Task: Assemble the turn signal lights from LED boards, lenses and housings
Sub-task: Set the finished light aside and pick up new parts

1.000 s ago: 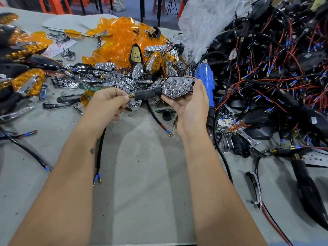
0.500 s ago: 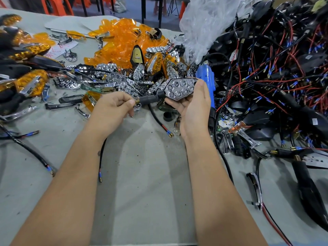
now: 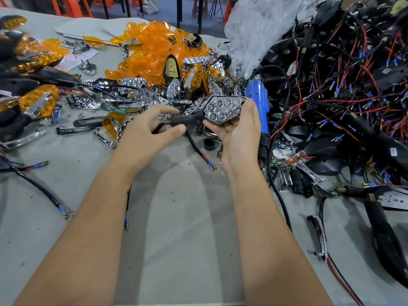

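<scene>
Turn signal light, no lens

Turn signal light (image 3: 220, 110) held above surface (image 3: 187, 239): black housing, chrome honeycomb reflector face-up, black stem pointing left. Cradled in right hand (image 3: 238, 133), fingers curled round body. Left hand (image 3: 145, 135) at stem, fingers loosely spread, thumb touching underside. Amber lenses (image 3: 154, 54) piled behind.

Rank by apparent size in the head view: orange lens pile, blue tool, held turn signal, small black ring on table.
1. orange lens pile
2. blue tool; it lies partly behind the right hand, so its full length is unclear
3. held turn signal
4. small black ring
</scene>
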Available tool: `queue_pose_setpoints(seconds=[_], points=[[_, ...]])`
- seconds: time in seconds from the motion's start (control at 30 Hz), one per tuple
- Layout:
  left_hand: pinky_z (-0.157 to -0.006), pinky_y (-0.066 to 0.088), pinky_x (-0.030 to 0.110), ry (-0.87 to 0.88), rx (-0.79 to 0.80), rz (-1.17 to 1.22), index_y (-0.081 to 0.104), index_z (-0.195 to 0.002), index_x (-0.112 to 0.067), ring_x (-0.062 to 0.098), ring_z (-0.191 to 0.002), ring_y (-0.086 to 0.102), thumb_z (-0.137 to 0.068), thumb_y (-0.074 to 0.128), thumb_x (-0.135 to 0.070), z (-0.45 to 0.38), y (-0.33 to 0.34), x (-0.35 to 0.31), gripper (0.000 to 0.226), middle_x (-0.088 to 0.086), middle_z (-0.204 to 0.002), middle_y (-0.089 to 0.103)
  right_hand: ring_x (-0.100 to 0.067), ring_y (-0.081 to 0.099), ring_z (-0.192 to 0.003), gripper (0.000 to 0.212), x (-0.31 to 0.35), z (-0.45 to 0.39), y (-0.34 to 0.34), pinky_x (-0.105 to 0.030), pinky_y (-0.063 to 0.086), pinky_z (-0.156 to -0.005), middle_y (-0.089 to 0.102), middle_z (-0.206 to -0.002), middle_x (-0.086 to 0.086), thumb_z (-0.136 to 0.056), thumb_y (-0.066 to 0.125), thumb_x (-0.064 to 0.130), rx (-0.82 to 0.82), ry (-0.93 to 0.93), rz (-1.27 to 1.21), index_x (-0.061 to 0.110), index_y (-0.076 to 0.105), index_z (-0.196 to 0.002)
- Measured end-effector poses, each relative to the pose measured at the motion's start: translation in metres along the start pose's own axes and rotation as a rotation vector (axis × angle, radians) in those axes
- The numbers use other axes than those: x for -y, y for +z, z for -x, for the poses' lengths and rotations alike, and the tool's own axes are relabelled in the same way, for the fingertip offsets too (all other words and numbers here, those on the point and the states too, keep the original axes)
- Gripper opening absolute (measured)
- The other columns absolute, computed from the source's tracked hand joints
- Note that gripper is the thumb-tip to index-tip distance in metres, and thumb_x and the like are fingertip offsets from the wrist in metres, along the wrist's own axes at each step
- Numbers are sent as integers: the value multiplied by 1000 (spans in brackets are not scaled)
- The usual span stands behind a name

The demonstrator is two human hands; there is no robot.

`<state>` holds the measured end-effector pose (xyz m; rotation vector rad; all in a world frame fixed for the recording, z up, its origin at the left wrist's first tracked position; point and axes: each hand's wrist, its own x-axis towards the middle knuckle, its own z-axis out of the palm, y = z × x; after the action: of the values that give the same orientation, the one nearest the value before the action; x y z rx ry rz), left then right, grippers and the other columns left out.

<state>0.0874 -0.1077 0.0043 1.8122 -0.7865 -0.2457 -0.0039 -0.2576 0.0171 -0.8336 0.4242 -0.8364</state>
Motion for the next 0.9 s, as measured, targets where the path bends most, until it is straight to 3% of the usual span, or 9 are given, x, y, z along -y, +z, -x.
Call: queue_pose_setpoints(seconds=[0.07, 0.13, 0.2, 0.27, 0.37, 0.47, 0.67, 0.8, 0.9], points=[[-69, 46, 11, 64, 3, -67, 65, -100, -50, -6, -78, 62, -86, 73, -38, -2, 2, -1, 20, -24, -87, 69, -14, 74, -80, 18, 1, 0, 0, -36, 62, -65, 62, -127, -17, -108, 39, 32, -4, 3, -19, 25, 56, -114], [-69, 45, 16, 88, -12, -130, 66, -96, -45, -10, -79, 59, -91, 68, -33, -5, 3, -1, 13, -21, -86, 69, -16, 73, -81, 20, 1, -1, 0, -37, 62, -65, 61, -128, -17, -107, 40, 31, -10, 9, -23, 24, 54, -119], [-62, 39, 24, 76, -30, -183, 67, -95, -36, -8, -66, 54, -97, 60, -33, -7, 2, 1, 7, -14, -76, 64, -17, 73, -84, 25, 1, -1, -1, -38, 62, -67, 59, -133, -18, -108, 40, 31, -10, 4, -4, 21, 52, -127], [-53, 30, 28, 59, -38, -210, 65, -86, -31, -2, -51, 44, -101, 50, -39, -7, 1, 4, 23, -10, -63, 52, -16, 72, -84, 31, 0, -1, -2, -38, 62, -67, 58, -135, -18, -108, 40, 31, -10, -10, 18, 18, 51, -133], [-48, 28, 22, 47, -49, -183, 61, -75, -26, 0, -46, 40, -104, 38, -45, -6, 2, 4, 41, -9, -57, 45, -12, 72, -78, 21, 0, 0, -2, -36, 62, -64, 58, -134, -16, -107, 40, 32, 0, -17, 45, 25, 55, -120], [-46, 30, 13, 58, -74, -199, 56, -68, -23, -1, -47, 43, -104, 32, -46, -5, 4, 2, 49, -6, -58, 48, -9, 72, -73, 20, 0, 0, -1, -33, 61, -60, 64, -112, -7, -108, 40, 32, 6, -21, 26, 30, 59, -105], [-42, 27, 12, 27, -70, -224, 52, -60, -14, 2, -42, 41, -104, 32, -49, -6, 4, 4, 60, -4, -52, 46, -13, 73, -76, 23, 0, -1, -1, -35, 61, -61, 68, -98, -4, -108, 39, 30, 14, -29, 7, 28, 61, -100], [-50, 30, 25, 57, -55, -245, 53, -73, -13, 1, -48, 38, -101, 45, -46, -7, 4, 6, 44, -4, -60, 46, -13, 72, -76, 23, 1, -1, -2, -35, 61, -61, 66, -100, -5, -108, 39, 29, -21, -53, 5, 28, 60, -100], [-57, 36, 30, 35, -63, -224, 52, -85, -25, 7, -59, 49, -96, 59, -40, -8, 3, 7, 20, 1, -74, 62, -17, 70, -79, 25, 1, -2, -2, -35, 61, -60, 65, -99, -7, -108, 38, 29, -56, -76, 4, 26, 61, -99]])
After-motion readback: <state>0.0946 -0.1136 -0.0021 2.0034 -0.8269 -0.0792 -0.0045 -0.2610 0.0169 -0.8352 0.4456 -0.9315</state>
